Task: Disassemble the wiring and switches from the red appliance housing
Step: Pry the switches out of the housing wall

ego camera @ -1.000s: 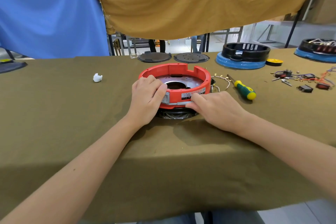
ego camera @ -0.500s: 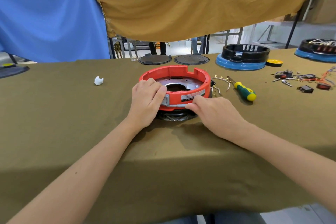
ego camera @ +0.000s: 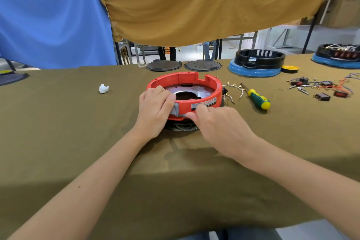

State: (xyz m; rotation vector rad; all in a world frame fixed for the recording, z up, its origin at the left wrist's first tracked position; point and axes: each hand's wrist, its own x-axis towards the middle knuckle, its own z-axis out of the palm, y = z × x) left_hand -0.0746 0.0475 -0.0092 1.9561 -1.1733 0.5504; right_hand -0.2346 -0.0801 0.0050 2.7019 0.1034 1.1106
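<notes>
- A blue cloth (ego camera: 48, 15) is hung at the far left, with a mustard cloth (ego camera: 204, 2) draped beside it across the top.
- A small crumpled white scrap (ego camera: 103, 88) is seen lying alone on the olive-covered surface (ego camera: 58, 142), well to the left of the work.
- The left hand (ego camera: 154, 111) is laid over the near-left rim of the red housing (ego camera: 185, 91); its fingers are curled over the rim and its thumb is placed beside a grey switch (ego camera: 174, 109) set in the wall.
- The red housing is placed at the middle of the surface, open side up, with a metal plate visible inside and a white label on its near wall.
- The right hand (ego camera: 216, 124) is pressed against the near wall just below the label, with fingertips pinched at a thin grey strip; what exactly is pinched cannot be told.
- Two dark round lids (ego camera: 183, 65) are seen behind the housing.
- Loose wires with brass terminals (ego camera: 232, 88) are lying just right of the housing, beside a green-and-yellow screwdriver (ego camera: 257, 98).
- A black ring on a blue base (ego camera: 257, 62) is set farther back, and removed switches and wires (ego camera: 319, 87) are scattered at the far right.
</notes>
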